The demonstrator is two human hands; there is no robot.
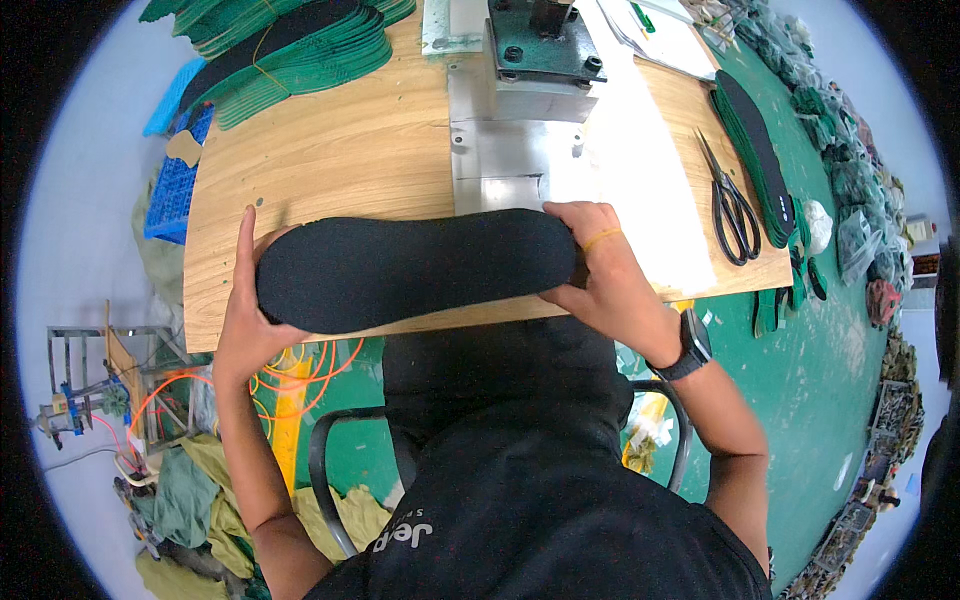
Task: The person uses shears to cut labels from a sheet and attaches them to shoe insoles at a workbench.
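Note:
A black shoe insole (415,268) lies crosswise between my two hands, over the near edge of the wooden table. My left hand (250,310) grips its left end, with the thumb at the near edge and a finger pointing up past the far side. At the other end, my right hand (605,265) closes round the tip, fingers above and thumb below. The insole's underside is hidden. Just beyond it stands a metal press (545,85) with a dark bolted top and a steel plate (500,150) on the table.
Stacked green and black insoles (300,60) lie at the far left, near a blue crate (180,185). Black-handled scissors (735,210) rest at the right beside another insole stack (755,150). Orange hoses (320,375) hang below the table (330,170). Bags (855,170) line the floor at right.

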